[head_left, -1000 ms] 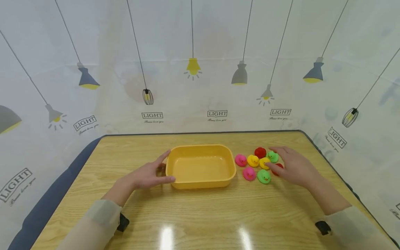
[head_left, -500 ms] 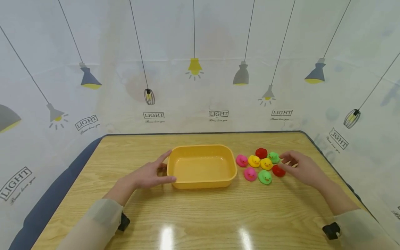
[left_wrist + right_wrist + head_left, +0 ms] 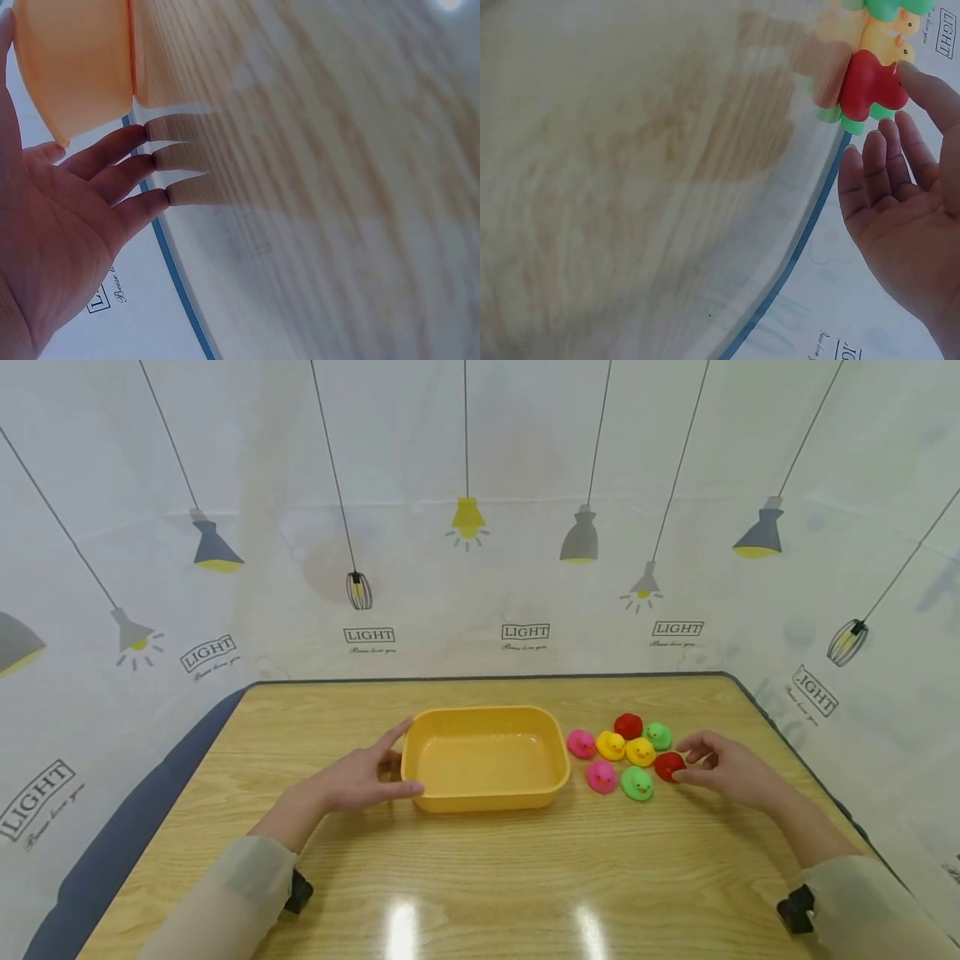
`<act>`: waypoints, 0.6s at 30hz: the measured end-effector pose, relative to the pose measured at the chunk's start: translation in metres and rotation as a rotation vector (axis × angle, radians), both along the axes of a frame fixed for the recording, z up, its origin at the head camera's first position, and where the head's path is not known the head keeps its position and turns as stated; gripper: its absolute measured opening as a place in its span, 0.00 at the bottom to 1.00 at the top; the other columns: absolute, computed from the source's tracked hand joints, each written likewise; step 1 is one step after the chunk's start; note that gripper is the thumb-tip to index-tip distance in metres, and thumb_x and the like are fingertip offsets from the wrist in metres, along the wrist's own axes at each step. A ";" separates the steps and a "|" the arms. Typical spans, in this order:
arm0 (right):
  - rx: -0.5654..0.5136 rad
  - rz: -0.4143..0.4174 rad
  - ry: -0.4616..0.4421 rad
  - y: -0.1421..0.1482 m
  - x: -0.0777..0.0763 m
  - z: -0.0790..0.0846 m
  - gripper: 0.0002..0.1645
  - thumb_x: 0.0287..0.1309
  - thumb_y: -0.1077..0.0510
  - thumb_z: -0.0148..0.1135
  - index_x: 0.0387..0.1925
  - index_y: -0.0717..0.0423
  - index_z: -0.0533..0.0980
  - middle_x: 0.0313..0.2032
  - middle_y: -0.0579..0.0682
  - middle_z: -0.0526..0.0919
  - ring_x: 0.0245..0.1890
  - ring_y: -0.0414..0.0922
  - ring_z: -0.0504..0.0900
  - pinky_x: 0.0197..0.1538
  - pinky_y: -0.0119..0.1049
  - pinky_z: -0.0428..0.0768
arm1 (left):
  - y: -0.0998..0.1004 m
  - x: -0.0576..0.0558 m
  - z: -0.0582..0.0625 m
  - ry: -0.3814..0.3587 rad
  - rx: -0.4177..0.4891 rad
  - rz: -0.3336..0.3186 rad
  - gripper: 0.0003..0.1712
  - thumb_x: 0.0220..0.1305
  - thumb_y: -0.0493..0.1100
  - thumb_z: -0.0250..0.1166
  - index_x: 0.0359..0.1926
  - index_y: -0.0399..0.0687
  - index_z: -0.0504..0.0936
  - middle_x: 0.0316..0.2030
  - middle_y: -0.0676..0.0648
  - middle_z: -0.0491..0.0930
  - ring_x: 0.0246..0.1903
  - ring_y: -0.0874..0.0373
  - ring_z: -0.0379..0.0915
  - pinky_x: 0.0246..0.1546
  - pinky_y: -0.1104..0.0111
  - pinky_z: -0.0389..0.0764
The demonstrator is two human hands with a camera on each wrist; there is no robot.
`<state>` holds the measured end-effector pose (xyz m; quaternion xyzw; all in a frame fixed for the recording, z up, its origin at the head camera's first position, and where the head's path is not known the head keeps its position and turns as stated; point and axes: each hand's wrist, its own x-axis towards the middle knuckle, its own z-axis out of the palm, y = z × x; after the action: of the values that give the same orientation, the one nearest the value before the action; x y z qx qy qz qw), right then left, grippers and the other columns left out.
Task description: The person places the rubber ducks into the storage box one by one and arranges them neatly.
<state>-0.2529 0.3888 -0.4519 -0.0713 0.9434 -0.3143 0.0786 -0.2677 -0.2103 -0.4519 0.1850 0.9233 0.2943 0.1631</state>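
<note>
A yellow plastic basin (image 3: 491, 797) stands mid-table. My left hand (image 3: 365, 782) spans its left end, thumb at the near corner and index finger at the far corner of the rim; in the left wrist view the other fingers extend under and beside the basin (image 3: 75, 67). On the right, my right hand (image 3: 731, 770) is at a red toy duck (image 3: 667, 767). Its thumb tip overlaps the red duck (image 3: 870, 86) in the right wrist view, while the other fingers are loosely bent with their tips just short of it.
Several small toy ducks cluster right of the basin: pink ones (image 3: 602, 776), yellow ones (image 3: 640, 752), green ones (image 3: 637, 783) and another red one (image 3: 628, 726). The wooden table (image 3: 480, 877) ends at a lamp-patterned cloth wall (image 3: 435, 460) behind.
My right hand has drawn back to the right from above the ducks and come lower, its thumb now at the near red duck. The left hand stays at the basin.
</note>
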 end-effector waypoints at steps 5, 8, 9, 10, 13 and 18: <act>0.007 0.002 -0.004 -0.001 -0.002 -0.002 0.33 0.70 0.44 0.76 0.63 0.62 0.77 0.52 0.58 0.84 0.45 0.48 0.80 0.40 0.34 0.80 | 0.000 0.001 0.001 0.001 -0.003 0.003 0.68 0.65 0.78 0.69 0.91 0.71 0.37 0.73 0.42 0.80 0.76 0.36 0.71 0.78 0.32 0.66; 0.012 -0.003 -0.024 -0.003 -0.002 -0.002 0.33 0.69 0.43 0.76 0.62 0.61 0.77 0.51 0.56 0.84 0.45 0.49 0.79 0.42 0.35 0.80 | 0.000 0.002 0.002 0.000 -0.002 0.006 0.68 0.65 0.79 0.69 0.91 0.71 0.37 0.73 0.42 0.80 0.76 0.36 0.72 0.78 0.33 0.66; 0.013 -0.004 -0.032 -0.003 -0.002 -0.002 0.33 0.69 0.43 0.76 0.61 0.61 0.77 0.51 0.56 0.84 0.45 0.49 0.79 0.43 0.35 0.80 | 0.001 0.002 0.002 -0.001 -0.001 0.007 0.68 0.65 0.79 0.69 0.91 0.71 0.37 0.73 0.42 0.80 0.76 0.36 0.72 0.78 0.32 0.66; 0.017 -0.006 -0.038 -0.003 -0.002 -0.002 0.33 0.69 0.42 0.76 0.61 0.61 0.77 0.50 0.56 0.84 0.46 0.49 0.79 0.44 0.36 0.80 | 0.001 0.002 0.002 -0.002 0.000 0.007 0.69 0.65 0.79 0.69 0.91 0.71 0.37 0.73 0.42 0.80 0.76 0.36 0.72 0.78 0.32 0.66; 0.029 -0.013 -0.053 -0.004 -0.001 -0.004 0.34 0.70 0.41 0.76 0.61 0.61 0.76 0.50 0.56 0.84 0.46 0.50 0.79 0.46 0.37 0.79 | 0.001 0.002 0.002 -0.002 0.001 0.006 0.69 0.65 0.79 0.69 0.91 0.71 0.36 0.73 0.41 0.80 0.76 0.35 0.72 0.78 0.32 0.65; 0.037 -0.017 -0.054 -0.005 -0.003 -0.006 0.34 0.70 0.41 0.75 0.61 0.63 0.76 0.50 0.56 0.84 0.46 0.50 0.78 0.45 0.37 0.80 | 0.000 0.001 0.000 0.008 -0.001 -0.004 0.68 0.66 0.79 0.68 0.91 0.71 0.35 0.73 0.42 0.80 0.76 0.35 0.72 0.78 0.32 0.66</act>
<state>-0.2555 0.3837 -0.4575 -0.0530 0.9472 -0.2993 0.1026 -0.2666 -0.2105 -0.4522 0.1879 0.9238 0.2927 0.1601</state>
